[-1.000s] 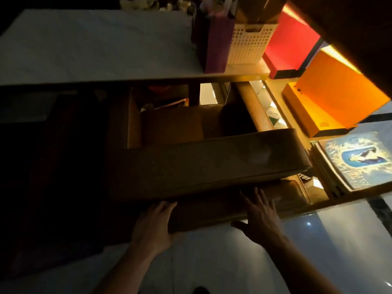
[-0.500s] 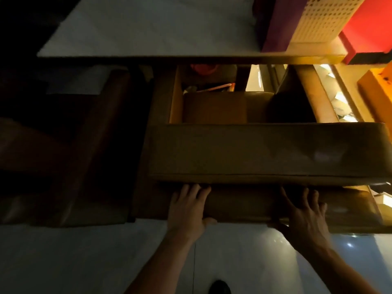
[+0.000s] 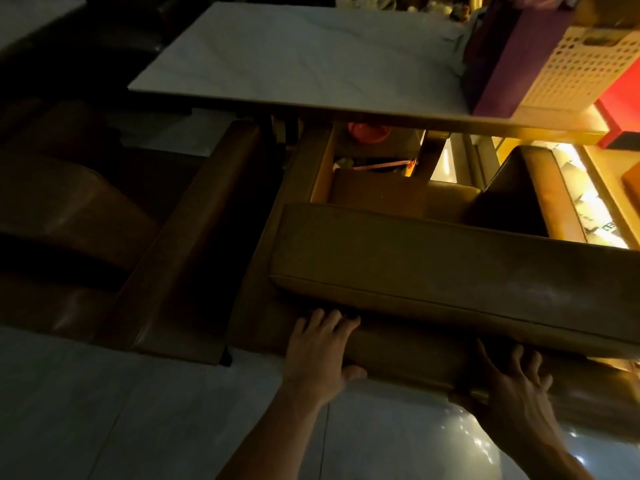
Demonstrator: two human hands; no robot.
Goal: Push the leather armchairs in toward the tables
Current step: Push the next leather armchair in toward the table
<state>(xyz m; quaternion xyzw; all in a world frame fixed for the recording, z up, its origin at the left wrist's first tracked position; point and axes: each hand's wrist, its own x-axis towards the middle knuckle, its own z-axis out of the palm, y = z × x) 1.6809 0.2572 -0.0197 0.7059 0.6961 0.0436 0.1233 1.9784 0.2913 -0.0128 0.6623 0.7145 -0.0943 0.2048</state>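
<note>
Dim room, pale glossy floor (image 3: pixel 104 410) across the lower frame. White-topped desk (image 3: pixel 304 60) fills the upper centre. Brown leather armchair (image 3: pixel 450 271) at centre right, its front tucked partly under the desk edge, backrest toward the camera. Second armchair (image 3: pixel 86 216) at left, just beside it. Purple bag (image 3: pixel 498 64) and white perforated basket (image 3: pixel 575 67) on the desk, upper right. Left hand (image 3: pixel 322 355) and right hand (image 3: pixel 512 386) flat against the armchair's back, fingers spread wide, grip enclosing nothing.
</note>
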